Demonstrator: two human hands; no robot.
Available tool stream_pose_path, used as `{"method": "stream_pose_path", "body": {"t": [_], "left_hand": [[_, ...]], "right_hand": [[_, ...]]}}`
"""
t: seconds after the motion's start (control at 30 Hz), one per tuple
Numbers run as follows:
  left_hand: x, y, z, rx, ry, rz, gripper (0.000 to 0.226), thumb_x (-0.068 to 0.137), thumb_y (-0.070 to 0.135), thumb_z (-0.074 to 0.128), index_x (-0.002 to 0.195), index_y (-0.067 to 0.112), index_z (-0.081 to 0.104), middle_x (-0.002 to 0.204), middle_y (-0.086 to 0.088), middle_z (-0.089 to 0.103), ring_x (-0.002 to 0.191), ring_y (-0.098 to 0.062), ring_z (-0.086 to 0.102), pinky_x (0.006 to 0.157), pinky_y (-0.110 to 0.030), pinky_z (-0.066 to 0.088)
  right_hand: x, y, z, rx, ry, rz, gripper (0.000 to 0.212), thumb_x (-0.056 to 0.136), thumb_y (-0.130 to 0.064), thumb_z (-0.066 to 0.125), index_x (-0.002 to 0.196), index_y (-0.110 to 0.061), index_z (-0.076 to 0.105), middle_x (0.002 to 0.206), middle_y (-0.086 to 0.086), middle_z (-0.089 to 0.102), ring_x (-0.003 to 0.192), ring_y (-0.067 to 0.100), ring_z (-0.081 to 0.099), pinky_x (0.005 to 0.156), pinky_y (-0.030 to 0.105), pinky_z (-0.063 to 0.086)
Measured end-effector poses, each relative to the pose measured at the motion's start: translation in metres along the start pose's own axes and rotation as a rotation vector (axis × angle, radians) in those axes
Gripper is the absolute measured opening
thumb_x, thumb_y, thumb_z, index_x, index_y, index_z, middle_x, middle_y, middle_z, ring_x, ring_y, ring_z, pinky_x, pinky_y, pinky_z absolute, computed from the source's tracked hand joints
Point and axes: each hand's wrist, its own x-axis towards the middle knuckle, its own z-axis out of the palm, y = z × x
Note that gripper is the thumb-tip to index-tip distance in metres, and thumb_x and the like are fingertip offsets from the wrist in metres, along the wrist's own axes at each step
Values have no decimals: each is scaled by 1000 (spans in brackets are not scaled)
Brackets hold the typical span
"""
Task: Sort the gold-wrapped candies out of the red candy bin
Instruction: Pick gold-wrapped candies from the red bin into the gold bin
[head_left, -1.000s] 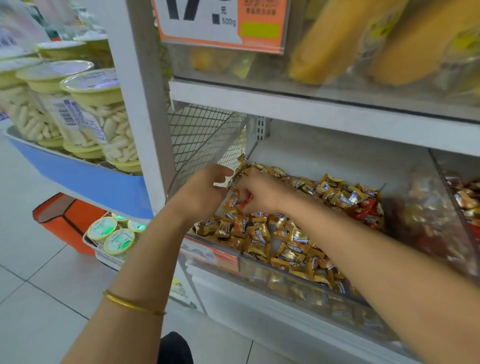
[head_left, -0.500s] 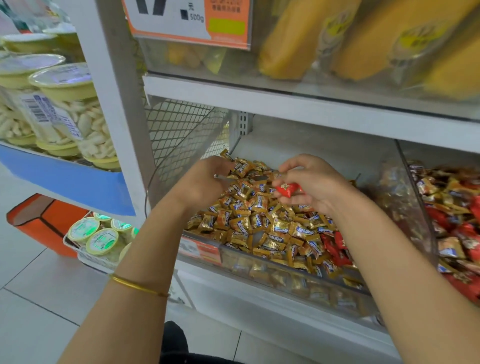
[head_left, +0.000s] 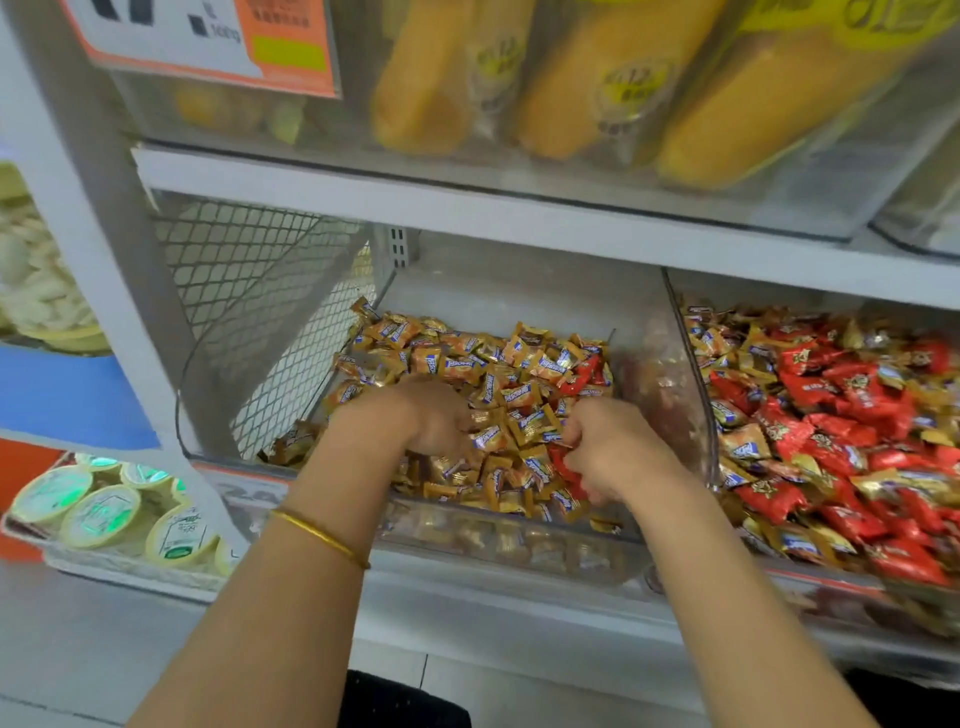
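Observation:
A clear middle bin (head_left: 519, 545) holds a heap of gold-wrapped candies (head_left: 498, 364) with a few red candies (head_left: 579, 379) mixed in at its right side. The red candy bin (head_left: 691, 364) to the right is full of red candies (head_left: 831, 415) with gold ones (head_left: 743, 441) scattered among them. My left hand (head_left: 431, 421) is dug into the gold heap, its fingers curled around gold candies. At the front right of the middle bin, my right hand (head_left: 613, 447) is curled and grips red candies (head_left: 563, 465).
A white shelf board (head_left: 519, 218) runs just above both bins, with yellow packets (head_left: 597, 78) and an orange price sign (head_left: 208, 41) over it. A wire mesh panel (head_left: 249, 291) closes the left side. Lidded tubs (head_left: 104, 514) sit low at the left.
My right hand, which held a red candy above the heap, has dropped to the bin's front right. My left hand moved toward the middle of the heap. The view shifted right.

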Motion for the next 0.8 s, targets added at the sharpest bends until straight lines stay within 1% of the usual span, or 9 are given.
{"method": "stream_pose_path", "body": {"t": [0.13, 0.2, 0.27, 0.37, 0.47, 0.53, 0.63, 0.7, 0.8], "left_hand": [[-3, -7, 2, -22, 100, -50, 17, 98, 21, 43, 100, 11, 57, 114, -6, 55, 102, -22, 53, 80, -26, 45], [-2, -6, 1, -72, 200, -55, 21, 96, 18, 46, 107, 8, 62, 124, -8, 57, 114, -24, 53, 92, -32, 45], [3, -6, 3, -145, 302, 10, 36, 94, 13, 50, 129, 17, 53, 143, -6, 43, 134, -24, 35, 110, -37, 31], [11, 2, 10, -219, 296, 152, 69, 89, -2, 48, 145, 32, 28, 157, 2, 15, 145, -17, 5, 118, -40, 10], [23, 6, 16, -87, 147, 110, 73, 88, -3, 41, 146, 39, 23, 158, 8, 1, 146, -19, -3, 116, -52, 9], [29, 1, 16, 13, 80, 19, 59, 91, 1, 38, 142, 28, 38, 156, 2, 16, 144, -27, 14, 116, -50, 16], [28, -4, 9, -4, 228, -123, 28, 89, 4, 42, 105, 9, 64, 128, -12, 55, 117, -31, 50, 101, -48, 41], [31, 1, 9, -50, 355, -28, 39, 86, 1, 45, 120, 14, 57, 142, -7, 43, 132, -30, 35, 106, -50, 34], [31, 18, 11, 22, 277, 186, 67, 86, -5, 41, 145, 24, 31, 158, 1, 10, 146, -20, 5, 115, -49, 19]], "right_hand": [[6, -2, 11, -131, -78, -10, 42, 87, 1, 59, 127, -6, 47, 116, 17, 52, 97, 33, 63, 68, 35, 52], [7, -7, 10, -129, -101, -38, 22, 88, 5, 54, 108, -4, 54, 94, 12, 54, 97, 33, 64, 62, 32, 50], [6, -12, 8, -83, -126, -82, 12, 88, 7, 53, 90, -4, 57, 85, 10, 54, 96, 33, 64, 74, 33, 54], [-1, -14, 10, 189, -262, -105, 21, 87, 4, 60, 107, -1, 62, 77, 11, 60, 69, 25, 65, 70, 32, 58], [-3, -10, 7, 303, -117, -79, 21, 91, 1, 52, 110, 2, 60, 83, 14, 64, 62, 28, 66, 62, 37, 59], [-2, -8, 4, 403, 10, -62, 28, 95, -3, 42, 120, -2, 56, 95, 12, 63, 62, 27, 66, 58, 36, 58], [-2, -11, 0, 697, 54, 13, 31, 99, -12, 34, 123, -8, 54, 79, 3, 53, 50, 18, 54, 47, 28, 51], [-2, -12, 0, 810, 74, 71, 32, 100, -14, 31, 121, -7, 54, 70, 5, 50, 46, 18, 50, 46, 28, 47], [-1, -10, 0, 890, 100, 113, 31, 101, -14, 30, 119, -5, 53, 69, 6, 47, 45, 17, 48, 41, 25, 42]]}}
